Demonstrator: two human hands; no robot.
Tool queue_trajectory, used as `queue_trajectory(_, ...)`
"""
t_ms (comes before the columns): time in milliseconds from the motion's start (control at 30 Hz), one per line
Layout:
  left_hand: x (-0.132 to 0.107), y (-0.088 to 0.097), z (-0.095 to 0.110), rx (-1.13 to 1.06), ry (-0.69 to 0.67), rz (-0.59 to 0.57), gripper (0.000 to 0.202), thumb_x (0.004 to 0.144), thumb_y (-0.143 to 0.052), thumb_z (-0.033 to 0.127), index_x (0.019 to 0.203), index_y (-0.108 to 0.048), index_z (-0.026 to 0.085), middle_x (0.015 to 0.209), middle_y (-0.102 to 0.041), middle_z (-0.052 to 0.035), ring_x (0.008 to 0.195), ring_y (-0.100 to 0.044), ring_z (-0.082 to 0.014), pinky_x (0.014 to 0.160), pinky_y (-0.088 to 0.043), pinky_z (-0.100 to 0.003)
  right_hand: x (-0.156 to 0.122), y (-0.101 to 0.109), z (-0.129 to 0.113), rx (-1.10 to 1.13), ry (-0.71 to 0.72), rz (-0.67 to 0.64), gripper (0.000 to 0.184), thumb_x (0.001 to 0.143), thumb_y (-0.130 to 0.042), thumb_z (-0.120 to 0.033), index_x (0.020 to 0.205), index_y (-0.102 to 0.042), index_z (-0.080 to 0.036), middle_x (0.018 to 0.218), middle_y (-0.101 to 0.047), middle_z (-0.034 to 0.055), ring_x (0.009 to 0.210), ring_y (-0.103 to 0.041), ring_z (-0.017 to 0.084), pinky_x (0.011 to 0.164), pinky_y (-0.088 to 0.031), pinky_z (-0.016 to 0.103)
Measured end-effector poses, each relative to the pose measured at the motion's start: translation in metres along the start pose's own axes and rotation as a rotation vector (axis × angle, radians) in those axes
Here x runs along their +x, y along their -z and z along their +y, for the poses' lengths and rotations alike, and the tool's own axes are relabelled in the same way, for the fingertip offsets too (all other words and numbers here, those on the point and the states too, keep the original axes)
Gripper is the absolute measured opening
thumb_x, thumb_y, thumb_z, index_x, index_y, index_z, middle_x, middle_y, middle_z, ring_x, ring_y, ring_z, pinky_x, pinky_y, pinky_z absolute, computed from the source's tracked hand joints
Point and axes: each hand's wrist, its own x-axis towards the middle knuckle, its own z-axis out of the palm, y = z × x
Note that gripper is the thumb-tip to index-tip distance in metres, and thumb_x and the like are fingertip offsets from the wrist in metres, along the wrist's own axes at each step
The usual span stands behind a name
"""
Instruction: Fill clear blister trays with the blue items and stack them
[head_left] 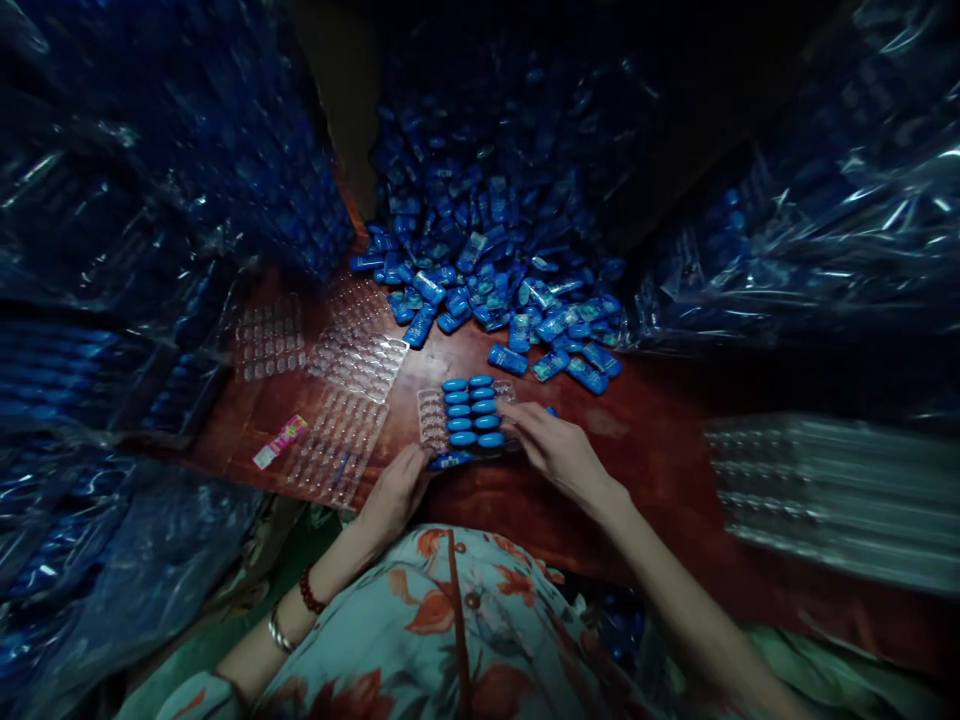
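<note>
In front of me lies a clear plastic blister tray (433, 415) with two columns of glossy blue pieces (470, 410) in its middle; cavities show on both sides. My left hand (396, 487) is at its near left corner, fingers closed and bent. Their tips meet the end of a small blue bottle-shaped item (451, 460) at the tray's near edge. Over the tray's right side reaches my right hand (556, 445), fingers stretched and slightly apart, tips beside the right column. A bit of blue shows just behind that hand.
A large heap of blue bottle-shaped items (487, 270) lies beyond the tray. Clear trays (341, 440) spread at left, near a pink packet (280, 441). Stacked clear trays (832, 500) stand at right. Plastic-wrapped blue stacks (150, 180) rise on both sides of the reddish tabletop (645, 430).
</note>
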Motion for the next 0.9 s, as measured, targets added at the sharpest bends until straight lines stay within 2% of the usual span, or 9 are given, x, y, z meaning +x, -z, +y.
queue_trajectory(67,-0.008,0.004,-0.002,0.06,-0.183,0.125,0.023,0.09,-0.044,0.012,0.111,-0.053,0.017,0.103,-0.06,-0.0099,0.097,-0.058,-0.0175,0.081,-0.051,-0.031,-0.027,-0.007,0.011,0.201,-0.29,0.266,0.029,0.094,-0.037,-0.031,0.11,-0.059,-0.021,0.099,-0.065,0.0065,0.086,-0.062,0.016,0.076,-0.049,0.029)
queue_trajectory(133,-0.014,0.006,-0.001,0.103,-0.332,0.203,0.025,0.088,-0.049,0.01,0.111,-0.054,0.016,0.103,-0.06,-0.01,0.101,-0.056,-0.0189,0.082,-0.051,-0.032,-0.053,-0.015,0.017,0.206,-0.549,0.38,0.033,0.093,-0.038,-0.039,0.103,-0.062,-0.019,0.096,-0.065,0.0073,0.088,-0.061,0.019,0.08,-0.047,0.033)
queue_trajectory(300,-0.014,-0.003,-0.008,0.181,-0.404,0.206,0.025,0.089,-0.046,0.011,0.111,-0.057,0.015,0.098,-0.061,-0.0115,0.098,-0.057,-0.0207,0.08,-0.051,-0.034,-0.074,-0.032,0.013,-0.128,-0.862,0.102,0.049,0.091,-0.031,-0.052,0.117,-0.054,-0.019,0.101,-0.056,0.0105,0.087,-0.059,0.023,0.07,-0.046,0.033)
queue_trajectory(367,-0.012,-0.008,-0.013,0.222,-0.334,0.172,0.026,0.09,-0.045,0.014,0.113,-0.057,0.015,0.099,-0.061,-0.0119,0.092,-0.059,-0.0195,0.076,-0.052,-0.031,-0.068,-0.038,0.01,-0.211,-0.853,0.029,0.048,0.091,-0.032,-0.053,0.116,-0.052,-0.017,0.099,-0.055,0.0112,0.083,-0.058,0.023,0.066,-0.044,0.032)
queue_trajectory(467,-0.01,-0.009,-0.015,0.21,-0.14,0.123,0.027,0.091,-0.046,0.02,0.115,-0.057,0.019,0.102,-0.061,-0.0099,0.081,-0.062,-0.015,0.067,-0.052,-0.023,-0.062,-0.046,0.01,-0.223,-0.758,0.059,0.045,0.091,-0.034,-0.05,0.11,-0.052,-0.013,0.097,-0.054,0.0136,0.088,-0.056,0.025,0.07,-0.045,0.034)
queue_trajectory(600,-0.008,-0.004,-0.007,-0.091,0.181,0.144,0.019,0.091,-0.047,0.022,0.104,-0.059,0.019,0.099,-0.06,-0.0064,0.087,-0.061,-0.0145,0.076,-0.051,-0.024,-0.071,-0.048,0.013,-0.078,-0.683,0.162,0.047,0.09,-0.037,-0.049,0.113,-0.051,-0.011,0.1,-0.056,0.0154,0.089,-0.057,0.026,0.073,-0.047,0.036)
queue_trajectory(700,-0.007,-0.003,-0.001,-0.275,0.33,0.192,0.013,0.085,-0.058,0.027,0.094,-0.061,0.019,0.097,-0.059,-0.0054,0.093,-0.059,-0.0167,0.082,-0.05,-0.027,-0.084,-0.044,0.009,0.024,-0.663,0.202,0.048,0.09,-0.039,-0.048,0.12,-0.049,-0.013,0.1,-0.058,0.0143,0.084,-0.058,0.024,0.072,-0.048,0.036)
queue_trajectory(800,-0.008,-0.004,0.002,-0.292,0.344,0.202,0.015,0.082,-0.061,0.027,0.095,-0.062,0.019,0.103,-0.056,-0.006,0.099,-0.058,-0.018,0.087,-0.05,-0.03,-0.095,-0.039,0.001,0.094,-0.646,0.207,0.045,0.091,-0.037,-0.046,0.119,-0.052,-0.015,0.099,-0.06,0.0126,0.082,-0.06,0.022,0.073,-0.048,0.035)
queue_trajectory(900,-0.01,-0.005,0.003,-0.172,0.195,0.128,0.02,0.088,-0.051,0.021,0.106,-0.06,0.021,0.108,-0.055,-0.0074,0.1,-0.058,-0.0166,0.087,-0.05,-0.029,-0.102,-0.035,-0.009,0.121,-0.607,0.196,0.045,0.091,-0.035,-0.049,0.111,-0.059,-0.016,0.098,-0.063,0.0124,0.086,-0.061,0.022,0.077,-0.048,0.034)
